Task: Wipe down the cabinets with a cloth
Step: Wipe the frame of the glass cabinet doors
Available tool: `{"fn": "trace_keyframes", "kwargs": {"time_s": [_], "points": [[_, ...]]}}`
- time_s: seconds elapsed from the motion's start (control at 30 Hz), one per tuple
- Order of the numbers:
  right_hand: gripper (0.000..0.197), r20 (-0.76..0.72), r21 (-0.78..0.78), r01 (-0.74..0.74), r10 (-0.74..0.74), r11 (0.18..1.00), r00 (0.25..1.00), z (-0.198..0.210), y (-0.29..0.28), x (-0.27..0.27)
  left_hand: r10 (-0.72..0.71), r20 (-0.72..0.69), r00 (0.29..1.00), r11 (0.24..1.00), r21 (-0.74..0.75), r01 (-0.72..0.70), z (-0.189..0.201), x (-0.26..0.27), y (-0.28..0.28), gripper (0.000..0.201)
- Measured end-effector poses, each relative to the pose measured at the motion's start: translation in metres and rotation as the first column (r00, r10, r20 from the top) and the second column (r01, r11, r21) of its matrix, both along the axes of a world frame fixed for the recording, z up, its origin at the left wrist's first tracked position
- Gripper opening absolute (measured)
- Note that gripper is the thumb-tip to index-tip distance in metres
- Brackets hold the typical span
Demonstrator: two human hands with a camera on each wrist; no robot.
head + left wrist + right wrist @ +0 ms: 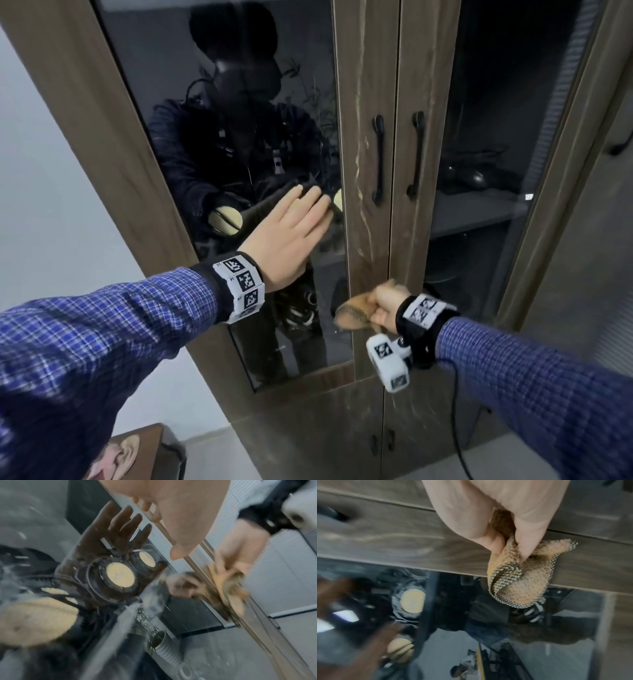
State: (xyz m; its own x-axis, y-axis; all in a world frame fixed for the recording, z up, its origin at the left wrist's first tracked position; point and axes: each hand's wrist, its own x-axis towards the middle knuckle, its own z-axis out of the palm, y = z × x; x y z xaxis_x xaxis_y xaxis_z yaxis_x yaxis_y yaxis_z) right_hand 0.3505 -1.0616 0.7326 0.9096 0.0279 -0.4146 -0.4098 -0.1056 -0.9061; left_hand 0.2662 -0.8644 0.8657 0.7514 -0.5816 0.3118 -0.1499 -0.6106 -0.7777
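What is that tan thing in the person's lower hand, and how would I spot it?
Start at the tall wooden cabinet with dark glass doors. Below the two black handles, the right hand grips a bunched cloth against the left door's frame. It is the only soft, fuzzy tan item, edged with a black-and-white check weave.
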Motion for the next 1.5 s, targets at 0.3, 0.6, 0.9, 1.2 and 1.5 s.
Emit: {"fn": "trace_keyframes", "kwargs": {"time_s": [0.3,0.6,0.9,1.2,1.5], "points": [[0.013,0.158,0.182,0.183,-0.212,0.966,0.964,0.059,0.0,-0.001,0.084,0.097,0.992,0.995,-0.067,-0.078,0.04,0.009,0.004,0.109],[0.021,0.499,0.219,0.05,-0.156,0.974,0.853,0.103,0.006,-0.015,0.1,0.076,0.992,0.994,-0.042,-0.097,0.043,0.006,0.004,0.109],[0.013,0.589,-0.08,0.173,-0.094,0.982,0.802,0.063,0.009,-0.027,0.135,0.18,0.974,0.979,-0.177,-0.103,0.086,-0.008,0.01,0.112],[0.053,0.771,-0.12,0.176,-0.02,0.977,0.636,0.068,0.032,-0.039,0.18,0.197,0.964,0.969,-0.205,-0.139,0.094,-0.004,0.016,0.115],[0.056,0.858,-0.174,0.263,0.015,0.949,0.513,0.112,0.046,-0.039,0.157,0.187,0.97,0.972,-0.203,-0.118,0.095,-0.004,0.021,0.114]]}}
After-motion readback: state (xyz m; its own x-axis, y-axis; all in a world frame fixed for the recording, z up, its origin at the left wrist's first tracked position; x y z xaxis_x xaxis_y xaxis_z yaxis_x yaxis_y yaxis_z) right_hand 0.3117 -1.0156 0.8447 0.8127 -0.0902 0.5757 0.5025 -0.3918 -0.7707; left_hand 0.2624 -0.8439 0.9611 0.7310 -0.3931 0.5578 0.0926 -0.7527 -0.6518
